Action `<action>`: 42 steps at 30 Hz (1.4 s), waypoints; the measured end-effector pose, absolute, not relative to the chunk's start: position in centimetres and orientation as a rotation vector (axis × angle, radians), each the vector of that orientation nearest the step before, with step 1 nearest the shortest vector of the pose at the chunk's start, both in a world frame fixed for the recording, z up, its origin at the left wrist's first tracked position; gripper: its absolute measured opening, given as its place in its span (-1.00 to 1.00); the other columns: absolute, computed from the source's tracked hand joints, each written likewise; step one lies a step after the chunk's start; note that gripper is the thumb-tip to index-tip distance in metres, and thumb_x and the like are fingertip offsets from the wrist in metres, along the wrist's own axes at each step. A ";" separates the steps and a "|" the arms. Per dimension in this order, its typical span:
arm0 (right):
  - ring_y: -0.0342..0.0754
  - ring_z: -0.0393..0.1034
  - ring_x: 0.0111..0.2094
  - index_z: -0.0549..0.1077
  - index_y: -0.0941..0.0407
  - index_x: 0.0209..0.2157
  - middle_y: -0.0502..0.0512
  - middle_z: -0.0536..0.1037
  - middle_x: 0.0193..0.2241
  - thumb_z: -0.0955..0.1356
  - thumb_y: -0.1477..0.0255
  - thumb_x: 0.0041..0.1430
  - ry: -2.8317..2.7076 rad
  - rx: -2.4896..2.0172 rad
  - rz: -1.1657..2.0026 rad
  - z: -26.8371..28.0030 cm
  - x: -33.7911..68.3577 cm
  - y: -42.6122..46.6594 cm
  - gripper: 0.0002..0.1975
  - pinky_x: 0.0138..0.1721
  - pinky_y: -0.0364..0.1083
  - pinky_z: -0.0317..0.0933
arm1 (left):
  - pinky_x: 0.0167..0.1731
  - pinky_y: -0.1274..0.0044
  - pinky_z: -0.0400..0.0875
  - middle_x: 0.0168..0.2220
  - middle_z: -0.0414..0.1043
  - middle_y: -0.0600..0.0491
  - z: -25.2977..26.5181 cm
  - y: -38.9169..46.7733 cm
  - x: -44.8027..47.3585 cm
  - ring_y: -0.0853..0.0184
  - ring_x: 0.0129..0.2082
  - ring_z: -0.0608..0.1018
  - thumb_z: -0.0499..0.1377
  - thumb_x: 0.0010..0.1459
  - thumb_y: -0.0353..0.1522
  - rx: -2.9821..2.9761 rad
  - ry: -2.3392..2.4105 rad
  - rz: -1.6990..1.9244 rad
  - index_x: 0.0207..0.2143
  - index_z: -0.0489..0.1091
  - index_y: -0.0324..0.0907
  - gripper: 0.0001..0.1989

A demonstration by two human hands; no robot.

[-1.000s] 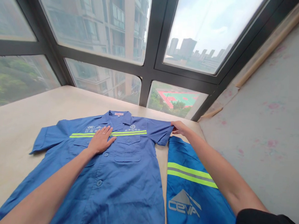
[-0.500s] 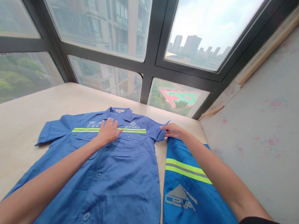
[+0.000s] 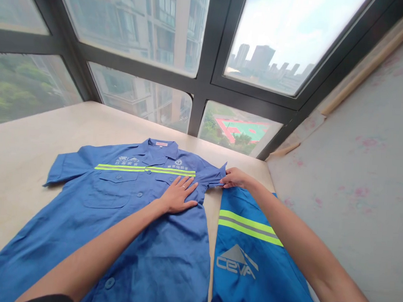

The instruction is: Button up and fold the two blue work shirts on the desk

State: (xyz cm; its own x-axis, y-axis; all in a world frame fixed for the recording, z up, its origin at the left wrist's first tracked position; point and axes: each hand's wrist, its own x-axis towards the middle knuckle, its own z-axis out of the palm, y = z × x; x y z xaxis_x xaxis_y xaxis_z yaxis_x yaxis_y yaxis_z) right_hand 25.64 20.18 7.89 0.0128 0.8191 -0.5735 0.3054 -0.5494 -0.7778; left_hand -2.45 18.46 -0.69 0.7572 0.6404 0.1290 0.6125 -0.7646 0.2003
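Note:
A blue short-sleeved work shirt (image 3: pixel 111 223) lies spread front side up, collar toward the windows, with a yellow reflective stripe across its chest. My left hand (image 3: pixel 180 195) rests flat on its right chest pocket, fingers spread. At the end of the right-hand sleeve, my right hand (image 3: pixel 234 177) pinches the cuff, and the sleeve is bunched and creased there. Just under my right hand and forearm lies a folded brighter blue garment (image 3: pixel 237 290) with yellow-and-grey reflective bands and a grey CEVA logo.
Both garments lie on a pale, cream-coloured surface (image 3: pixel 26 167). Dark-framed windows (image 3: pixel 205 87) rise along its far side. On the right stands a wall with floral wallpaper (image 3: pixel 362 197), its edge peeling near the window corner.
My left hand has slid right and nearer to me, from the shirt's middle to the right pocket. My right hand stays on the cuff, and the sleeve is now more bunched.

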 end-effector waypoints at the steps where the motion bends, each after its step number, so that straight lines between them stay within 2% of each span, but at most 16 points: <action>1: -0.06 0.52 -0.51 0.40 0.17 -0.58 0.06 0.54 -0.62 0.55 0.69 -0.26 -1.149 -1.857 1.564 8.0 25.8 20.1 -0.70 -0.54 -0.23 0.42 | 0.34 0.18 -0.24 0.40 -0.04 -0.10 -0.7 18.4 -2.9 0.06 0.40 0.00 -0.11 0.25 0.13 2.820 0.975 0.277 0.38 0.02 -0.09 -0.22; 6: -0.12 0.47 -0.57 0.40 0.18 -0.53 0.06 0.54 -0.60 0.54 0.61 -0.13 -1.157 -1.828 1.611 8.5 25.4 19.6 -0.76 -0.53 -0.19 0.42 | 0.34 0.18 -0.25 0.40 -0.05 -0.15 -0.1 17.4 -3.9 0.05 0.40 -0.01 -0.11 0.21 0.17 2.848 0.911 0.192 0.39 -0.02 -0.14 -0.15; 9: -0.09 0.51 -0.48 0.44 0.18 -0.41 0.12 0.59 -0.47 0.52 0.47 0.00 -1.093 -1.690 1.742 8.7 24.9 19.2 -0.80 -0.41 -0.13 0.46 | 0.33 0.18 -0.21 0.39 -0.02 -0.16 0.4 17.1 -4.0 0.04 0.40 0.00 -0.11 0.19 0.19 2.834 0.921 0.180 0.39 -0.05 -0.14 -0.11; 11: -0.06 0.54 -0.41 0.45 0.18 -0.34 0.17 0.61 -0.40 0.48 0.38 0.11 -1.008 -1.591 1.793 8.7 24.5 19.1 -0.81 -0.35 -0.12 0.47 | 0.31 0.21 -0.10 0.37 0.06 -0.15 0.9 17.5 -3.9 0.06 0.37 0.10 -0.10 0.20 0.17 2.807 0.917 0.190 0.39 -0.03 -0.13 -0.14; 14: -0.08 0.51 -0.44 0.44 0.18 -0.34 0.15 0.58 -0.45 0.40 0.35 0.22 -0.854 -1.604 1.659 8.1 23.6 19.3 -0.83 -0.39 -0.14 0.44 | 0.24 0.29 0.12 0.31 0.20 -0.13 1.6 19.3 -3.3 0.13 0.29 0.27 -0.13 0.31 0.04 2.763 0.988 0.256 0.34 0.09 -0.12 -0.32; 16: -0.12 0.46 -0.52 0.43 0.17 -0.34 0.10 0.55 -0.52 0.38 0.37 0.23 -0.787 -1.674 1.532 7.4 22.8 19.6 -0.85 -0.48 -0.17 0.39 | 0.23 0.27 0.15 0.30 0.21 -0.16 1.9 21.1 -2.6 0.11 0.30 0.26 -0.13 0.34 -0.03 2.759 1.101 0.287 0.29 0.17 -0.17 -0.39; 18: -0.14 0.40 -0.59 0.41 0.17 -0.35 0.04 0.50 -0.58 0.39 0.39 0.19 -0.766 -1.732 1.452 6.8 22.1 19.9 -0.87 -0.56 -0.19 0.32 | 0.26 0.23 0.09 0.32 0.16 -0.21 2.0 22.9 -1.9 0.05 0.34 0.17 -0.11 0.34 -0.06 2.761 1.211 0.267 0.26 0.20 -0.24 -0.39; 20: -0.16 0.34 -0.64 0.39 0.16 -0.37 -0.02 0.45 -0.64 0.40 0.46 0.12 -0.767 -1.769 1.382 6.2 21.6 20.1 -0.90 -0.60 -0.20 0.27 | 0.28 0.20 0.02 0.35 0.09 -0.22 1.9 24.3 -1.1 0.03 0.38 0.07 -0.09 0.34 -0.07 2.755 1.264 0.228 0.27 0.19 -0.28 -0.38; 23: -0.17 0.31 -0.63 0.38 0.14 -0.37 -0.07 0.42 -0.64 0.36 0.54 0.06 -0.796 -1.806 1.239 5.9 21.2 20.2 -0.93 -0.60 -0.22 0.24 | 0.27 0.17 0.02 0.37 0.04 -0.21 1.4 25.6 -0.3 0.04 0.38 0.06 -0.11 0.34 -0.07 2.748 1.251 0.156 0.31 0.14 -0.25 -0.37; 27: -0.10 0.37 -0.51 0.39 0.11 -0.33 -0.02 0.50 -0.52 0.29 0.49 0.05 -0.959 -1.852 0.963 6.3 20.9 19.9 -0.90 -0.52 -0.19 0.24 | 0.23 0.11 -0.01 0.38 0.00 -0.22 0.8 26.0 0.5 0.00 0.37 0.09 -0.14 0.31 0.00 2.734 1.279 0.126 0.35 0.08 -0.17 -0.31; 30: 0.00 0.43 -0.30 0.43 0.12 -0.30 0.09 0.58 -0.35 0.25 0.46 0.09 -1.344 -1.918 0.583 6.8 20.0 19.4 -0.84 -0.31 -0.14 0.28 | 0.19 0.09 0.03 0.37 0.02 -0.24 0.9 26.4 0.8 -0.06 0.35 0.10 -0.11 0.23 0.12 2.754 1.277 0.106 0.35 0.06 -0.13 -0.22; 33: 0.07 0.46 -0.20 0.44 0.13 -0.08 0.17 0.60 -0.24 0.22 0.44 0.19 -1.646 -2.000 0.380 7.3 18.4 18.5 -0.71 -0.17 -0.10 0.26 | 0.12 0.09 0.11 0.31 0.14 -0.26 1.7 27.3 1.2 -0.10 0.27 0.20 -0.09 0.19 0.16 2.790 1.245 0.050 0.33 0.13 -0.10 -0.19; 37: 0.09 0.46 -0.08 0.30 0.11 0.18 0.21 0.57 -0.05 0.24 0.42 0.25 -1.987 -1.951 0.351 7.4 16.0 17.2 -0.54 -0.08 -0.09 0.25 | 0.03 0.14 0.19 0.18 0.30 -0.24 2.7 28.6 1.8 -0.07 0.13 0.31 0.01 0.24 -0.03 2.781 1.252 0.015 0.17 0.34 -0.13 -0.43; 40: 0.09 0.43 0.01 0.30 0.13 0.19 0.21 0.51 0.06 0.25 0.47 0.22 -2.134 -1.810 0.345 6.8 14.7 16.6 -0.51 0.00 -0.05 0.25 | 0.00 0.20 0.20 0.13 0.33 -0.23 2.8 29.2 2.3 -0.03 0.10 0.31 0.14 0.18 -0.22 2.753 1.271 0.061 0.08 0.39 -0.18 -0.56; 42: 0.09 0.42 0.01 0.31 0.17 0.18 0.24 0.50 0.06 0.24 0.49 0.21 -2.166 -1.740 0.346 6.3 14.1 16.4 -0.51 0.03 -0.02 0.25 | -0.02 0.22 0.20 0.15 0.32 -0.21 2.5 29.4 2.5 -0.01 0.11 0.30 0.15 0.17 -0.32 2.707 1.298 0.122 0.08 0.39 -0.17 -0.59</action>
